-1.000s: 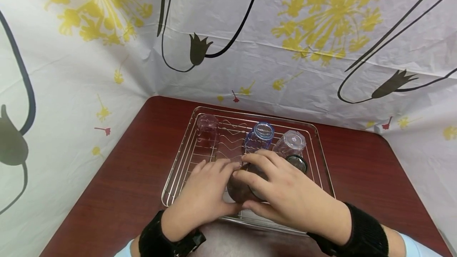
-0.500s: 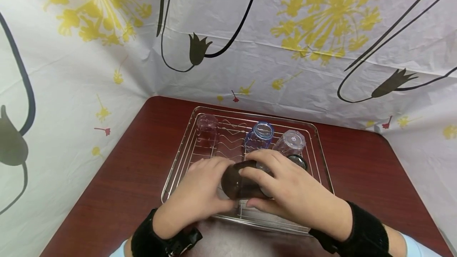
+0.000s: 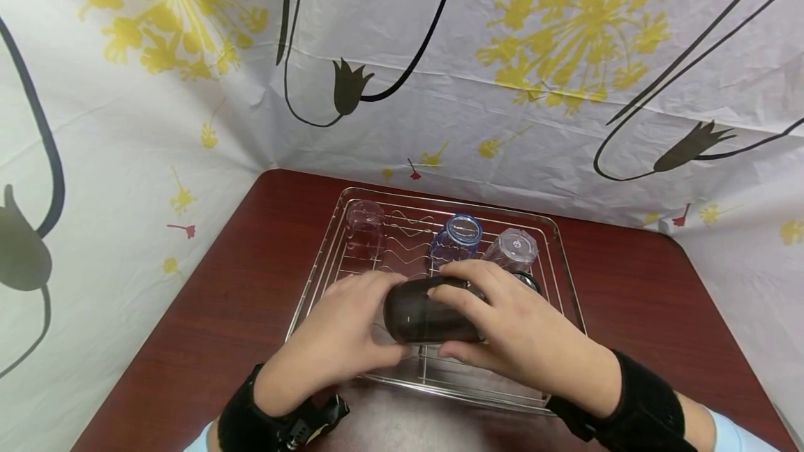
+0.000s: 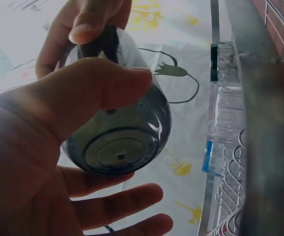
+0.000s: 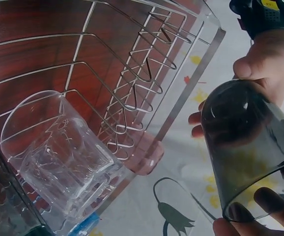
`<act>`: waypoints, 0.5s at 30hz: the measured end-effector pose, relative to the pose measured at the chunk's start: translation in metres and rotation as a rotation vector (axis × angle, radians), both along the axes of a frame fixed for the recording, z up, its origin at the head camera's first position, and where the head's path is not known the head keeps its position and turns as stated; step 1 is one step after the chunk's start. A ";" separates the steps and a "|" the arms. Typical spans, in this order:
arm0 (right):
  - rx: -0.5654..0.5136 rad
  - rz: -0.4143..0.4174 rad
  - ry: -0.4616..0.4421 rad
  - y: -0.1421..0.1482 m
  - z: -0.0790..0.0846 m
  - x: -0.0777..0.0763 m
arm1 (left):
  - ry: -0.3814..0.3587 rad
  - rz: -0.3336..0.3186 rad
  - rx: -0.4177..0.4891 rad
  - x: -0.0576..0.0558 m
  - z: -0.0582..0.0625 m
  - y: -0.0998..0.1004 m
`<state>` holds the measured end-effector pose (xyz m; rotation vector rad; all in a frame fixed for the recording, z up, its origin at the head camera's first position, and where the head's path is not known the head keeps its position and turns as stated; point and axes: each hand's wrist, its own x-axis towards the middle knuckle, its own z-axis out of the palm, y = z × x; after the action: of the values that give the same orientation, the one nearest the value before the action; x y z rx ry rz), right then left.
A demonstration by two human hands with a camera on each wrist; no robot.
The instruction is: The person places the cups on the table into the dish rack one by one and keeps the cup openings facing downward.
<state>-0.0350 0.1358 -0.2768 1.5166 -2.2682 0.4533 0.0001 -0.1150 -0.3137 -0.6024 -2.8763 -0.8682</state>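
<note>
A smoky dark drinking glass [image 3: 408, 312] lies on its side in the air over the wire dish rack [image 3: 452, 393], its rounded base toward the left hand. My right hand [image 3: 509, 333] grips it near the rim, and in the right wrist view fingertips [image 5: 240, 212] curl at the open mouth. My left hand [image 3: 333, 330] cups loosely about the base end. In the left wrist view its thumb [image 4: 102, 83] overlaps the glass's side, while several fingers [image 4: 122, 201] stretch out straight and spread beyond the base. The left palm stands apart from the glass.
Upside down in the rack stand a clear pinkish glass [image 3: 364, 229], a blue-tinted glass [image 3: 461, 236] and a clear faceted glass [image 3: 518, 248]. Another dark glass [image 3: 530, 281] is partly hidden behind the right hand. A patterned curtain [image 3: 402, 138] hangs behind the reddish-brown table [image 3: 207, 298].
The dark glass has tipped over onto its side and shifted left, showing more of its body. My left hand has drawn back to the left; my right hand keeps its grip, slightly shifted.
</note>
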 end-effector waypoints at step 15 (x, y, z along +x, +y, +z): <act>0.082 -0.103 -0.051 0.005 -0.005 -0.002 | -0.074 0.008 0.102 0.002 0.014 -0.006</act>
<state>-0.0367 0.1411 -0.2815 1.4336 -2.4178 0.3781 0.0024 -0.1206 -0.2995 -0.5600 -2.8751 -1.0509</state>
